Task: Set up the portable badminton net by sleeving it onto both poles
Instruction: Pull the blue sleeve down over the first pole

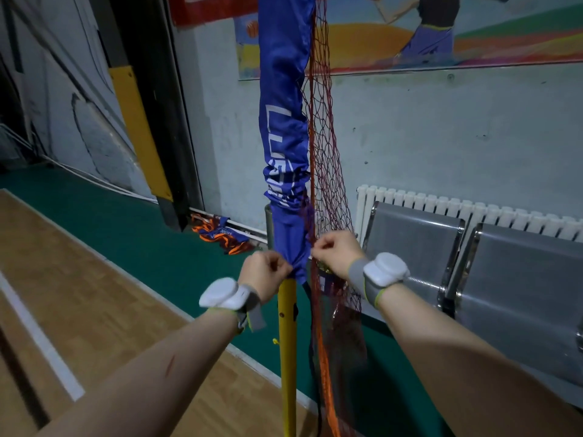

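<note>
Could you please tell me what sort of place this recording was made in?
Most likely an indoor sports hall: a wooden floor with a white line and green border, a badminton net sleeved on a yellow pole, and a sports mural on the wall above metal seats.

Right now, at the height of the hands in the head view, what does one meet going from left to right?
bag → left hand → sleeve → right hand → seats
</note>
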### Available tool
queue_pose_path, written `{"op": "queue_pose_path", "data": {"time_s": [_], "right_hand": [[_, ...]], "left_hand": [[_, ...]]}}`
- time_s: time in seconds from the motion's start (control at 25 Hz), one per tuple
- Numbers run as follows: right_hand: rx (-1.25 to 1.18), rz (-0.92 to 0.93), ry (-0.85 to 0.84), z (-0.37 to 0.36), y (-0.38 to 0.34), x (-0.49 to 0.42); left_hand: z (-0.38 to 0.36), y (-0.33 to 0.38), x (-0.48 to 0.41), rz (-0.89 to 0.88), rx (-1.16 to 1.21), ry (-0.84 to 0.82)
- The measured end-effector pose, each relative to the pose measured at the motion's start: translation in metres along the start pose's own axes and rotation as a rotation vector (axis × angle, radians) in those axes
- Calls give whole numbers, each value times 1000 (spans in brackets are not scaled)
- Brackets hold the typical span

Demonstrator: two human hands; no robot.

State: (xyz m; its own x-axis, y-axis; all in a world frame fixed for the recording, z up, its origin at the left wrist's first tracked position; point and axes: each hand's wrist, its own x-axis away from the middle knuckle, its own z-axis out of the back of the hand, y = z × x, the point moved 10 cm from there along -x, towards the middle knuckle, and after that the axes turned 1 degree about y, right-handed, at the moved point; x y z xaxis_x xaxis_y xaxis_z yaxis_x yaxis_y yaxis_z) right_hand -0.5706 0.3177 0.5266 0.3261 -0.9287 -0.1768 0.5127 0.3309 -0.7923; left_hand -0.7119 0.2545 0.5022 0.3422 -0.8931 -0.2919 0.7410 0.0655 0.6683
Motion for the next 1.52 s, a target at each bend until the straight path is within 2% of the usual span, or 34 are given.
{"op": "queue_pose_path", "data": {"time_s": [0.08,0.16,0.24,0.36,0.44,0.68,1.04,1.12,1.28,1.52], "right_hand": [[62,-15,-7,-9,6,1],[98,-1,-33,-11,5,-3],[65,8,-36,-5,1,-7],[-145,8,48,14,-5,-10],[-237,32,71,19,-15,-11],[-83,61,76,18,-22,-16],[22,27,-1,-6,-4,-7],[-3,39,2,1,-8,-10],[-225,28,78,15,-11,-19],[14,82,-15,0,-17,-21]], "left_hand": [[-11,-18,3,54,31,-61],[-8,-13,-2,34,33,-85],[11,-1,-11,24,92,3],[39,10,-22,41,210,160],[45,17,-26,30,203,191],[35,14,-28,5,173,169],[13,0,-21,3,13,4],[23,1,-26,47,66,42],[45,-5,-45,141,209,170],[33,-3,-51,58,136,143]]}}
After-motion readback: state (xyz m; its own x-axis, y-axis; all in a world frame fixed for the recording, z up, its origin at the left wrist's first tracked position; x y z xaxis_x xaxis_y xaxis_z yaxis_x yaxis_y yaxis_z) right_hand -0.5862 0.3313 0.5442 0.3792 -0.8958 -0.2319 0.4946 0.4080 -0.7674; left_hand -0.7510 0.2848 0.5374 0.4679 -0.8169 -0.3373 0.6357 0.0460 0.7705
